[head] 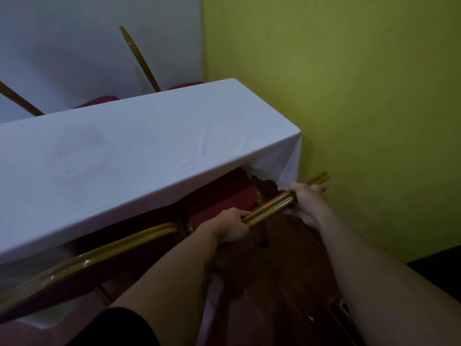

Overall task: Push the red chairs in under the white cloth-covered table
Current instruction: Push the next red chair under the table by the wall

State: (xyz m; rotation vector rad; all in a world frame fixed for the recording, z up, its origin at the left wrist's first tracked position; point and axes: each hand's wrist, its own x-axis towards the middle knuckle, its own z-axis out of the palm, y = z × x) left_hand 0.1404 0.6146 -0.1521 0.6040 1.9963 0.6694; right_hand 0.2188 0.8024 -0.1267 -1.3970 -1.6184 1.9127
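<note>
A long table under a white cloth runs across the view. At its near right end stands a red chair with a gold frame, its seat partly under the cloth. My left hand and my right hand both grip the gold top rail of its backrest. The cloth is bunched up at the corner above the seat. A second red chair stands to its left, backrest close to the table edge.
A yellow-green wall stands close on the right. Beyond the table, two more red chairs with gold backrests stand before a white wall. The floor below is dark reddish brown.
</note>
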